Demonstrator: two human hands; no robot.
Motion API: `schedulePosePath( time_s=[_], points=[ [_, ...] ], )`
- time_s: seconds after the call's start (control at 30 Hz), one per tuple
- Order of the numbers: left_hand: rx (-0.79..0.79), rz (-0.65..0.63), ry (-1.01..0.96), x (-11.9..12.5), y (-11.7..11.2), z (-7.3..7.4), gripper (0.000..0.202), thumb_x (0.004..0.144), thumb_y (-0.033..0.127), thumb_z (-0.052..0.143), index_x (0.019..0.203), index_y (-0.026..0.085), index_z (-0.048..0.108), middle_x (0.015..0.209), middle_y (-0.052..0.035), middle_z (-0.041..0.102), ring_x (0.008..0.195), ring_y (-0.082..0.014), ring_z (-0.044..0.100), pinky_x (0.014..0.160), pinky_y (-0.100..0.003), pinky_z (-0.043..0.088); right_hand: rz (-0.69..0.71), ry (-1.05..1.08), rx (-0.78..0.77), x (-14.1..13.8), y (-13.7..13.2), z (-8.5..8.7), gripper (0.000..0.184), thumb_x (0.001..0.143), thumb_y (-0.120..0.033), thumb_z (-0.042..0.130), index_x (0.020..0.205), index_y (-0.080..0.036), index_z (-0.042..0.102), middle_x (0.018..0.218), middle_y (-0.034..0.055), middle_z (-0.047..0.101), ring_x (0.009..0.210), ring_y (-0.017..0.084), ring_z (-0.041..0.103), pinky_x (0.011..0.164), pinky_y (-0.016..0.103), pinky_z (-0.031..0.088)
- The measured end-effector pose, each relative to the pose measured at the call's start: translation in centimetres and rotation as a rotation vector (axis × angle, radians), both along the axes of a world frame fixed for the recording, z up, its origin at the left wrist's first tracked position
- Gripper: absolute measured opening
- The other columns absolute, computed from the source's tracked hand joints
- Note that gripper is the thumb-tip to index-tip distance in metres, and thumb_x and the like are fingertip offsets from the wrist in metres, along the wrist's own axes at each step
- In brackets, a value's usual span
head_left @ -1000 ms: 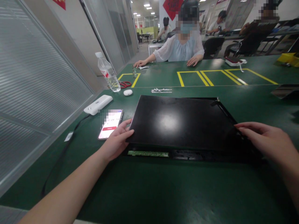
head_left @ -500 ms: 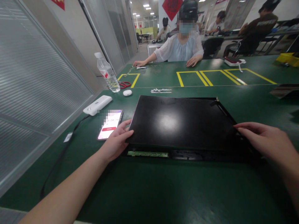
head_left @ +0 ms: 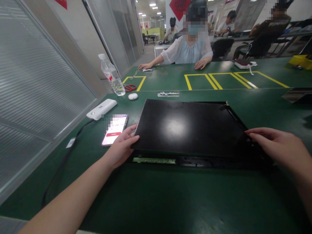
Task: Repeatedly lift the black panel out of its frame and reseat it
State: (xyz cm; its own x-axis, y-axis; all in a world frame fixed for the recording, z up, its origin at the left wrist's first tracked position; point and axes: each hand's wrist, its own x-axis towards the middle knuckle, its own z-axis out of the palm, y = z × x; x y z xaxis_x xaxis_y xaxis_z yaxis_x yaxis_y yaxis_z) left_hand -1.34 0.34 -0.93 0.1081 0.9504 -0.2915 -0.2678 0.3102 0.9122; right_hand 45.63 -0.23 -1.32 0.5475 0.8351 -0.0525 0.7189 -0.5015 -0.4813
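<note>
Glossy black panel over a black frame on a green table; green circuit strip exposed along the near side. Left hand around the panel's left edge, thumb uppermost; right hand at the opposite edge, thumb and fingers together, exact hold unclear. At left: lit phone, white device, small white case, clear bottle, red-handled scissors. Beyond: yellow outlines, seated person.

I can read "24 15" on the phone, leading digits pixelated. Too small or blurred for me: its red button, bottle label, red wall sign, white tag, dark shirt lettering.
</note>
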Motion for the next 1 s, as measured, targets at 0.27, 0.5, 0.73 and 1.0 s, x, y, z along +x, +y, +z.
schedulePosePath(
  time_s=[0.27,0.5,0.73,1.0],
  points=[
    [-0.010,0.016,0.011,0.07,0.06,-0.07,0.062,0.073,0.015,0.087,0.131,0.021,0.065,0.100,-0.0045,0.083,0.081,-0.0204,0.078,0.066,-0.025,0.060,-0.019,-0.002,0.006,-0.26,0.11,0.11,0.052,0.053,-0.060,0.054,0.087,-0.029,0.079,0.073,0.0045,0.073,0.069,0.028,0.064,0.065,0.042,0.045],
    [-0.021,0.033,-0.005,0.06,0.12,-0.21,0.062,0.073,0.013,0.087,0.131,0.020,0.065,0.098,-0.0035,0.083,0.079,-0.0194,0.078,0.067,-0.025,0.060,-0.043,0.053,-0.008,-0.53,0.00,0.31,0.056,0.051,-0.062,0.054,0.089,-0.029,0.079,0.074,0.0042,0.073,0.068,0.028,0.063,0.061,0.041,0.045],
    [-0.024,0.018,0.007,0.10,0.03,0.07,0.065,0.072,0.015,0.088,0.131,0.019,0.062,0.095,-0.0036,0.082,0.079,-0.0208,0.077,0.066,-0.026,0.058,-0.028,0.031,-0.007,-0.53,0.04,0.45,0.053,0.049,-0.061,0.053,0.083,-0.030,0.078,0.069,0.0033,0.071,0.067,0.029,0.063,0.065,0.044,0.045],
    [-0.017,0.017,0.023,0.03,0.04,0.00,0.062,0.071,0.017,0.088,0.128,0.021,0.063,0.095,-0.0027,0.081,0.073,-0.0197,0.074,0.063,-0.027,0.055,-0.023,0.026,-0.010,-0.29,0.23,0.25,0.050,0.051,-0.060,0.055,0.082,-0.030,0.078,0.070,0.0035,0.072,0.068,0.029,0.064,0.066,0.043,0.045]
  ],
)
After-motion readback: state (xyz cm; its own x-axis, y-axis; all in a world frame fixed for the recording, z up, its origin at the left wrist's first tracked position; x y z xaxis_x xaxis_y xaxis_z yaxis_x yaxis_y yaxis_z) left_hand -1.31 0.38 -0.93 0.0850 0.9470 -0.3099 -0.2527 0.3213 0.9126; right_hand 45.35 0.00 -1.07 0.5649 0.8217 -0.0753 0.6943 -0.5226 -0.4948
